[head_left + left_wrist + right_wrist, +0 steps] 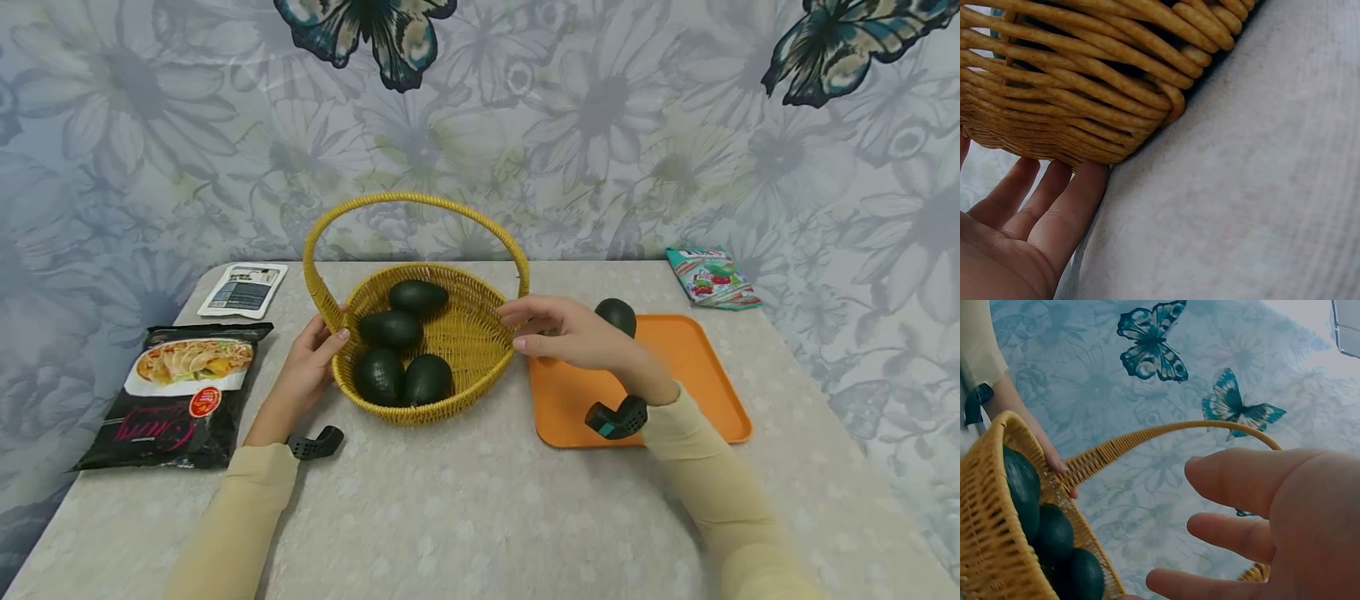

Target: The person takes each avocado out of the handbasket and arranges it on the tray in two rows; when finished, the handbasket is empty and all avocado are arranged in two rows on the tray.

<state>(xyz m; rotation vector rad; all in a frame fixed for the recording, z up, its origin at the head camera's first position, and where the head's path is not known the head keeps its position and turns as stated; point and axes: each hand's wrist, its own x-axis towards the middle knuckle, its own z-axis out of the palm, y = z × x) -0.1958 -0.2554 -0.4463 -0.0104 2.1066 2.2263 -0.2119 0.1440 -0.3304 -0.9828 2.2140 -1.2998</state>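
A yellow wicker basket (480, 379) with a tall arched handle stands on the table, with several dark green avocados (392, 330) inside, mostly toward its left half. My left hand (306, 358) holds the basket's left side near the handle base, thumb at the rim and fingers (1063, 212) against the outer weave. At the opposite side, my right hand (573, 333) hovers by the rim with its fingers extended; nothing shows in its grasp in the right wrist view. Another avocado (617, 317) lies at the orange tray (682, 358), partly hidden behind the right hand.
On the left lie a black food packet (176, 400) and a smaller white pouch (243, 290). A turquoise snack bag (712, 277) sits at the back right beyond the tray. The flowered wall (600, 167) rises directly behind the table (465, 517).
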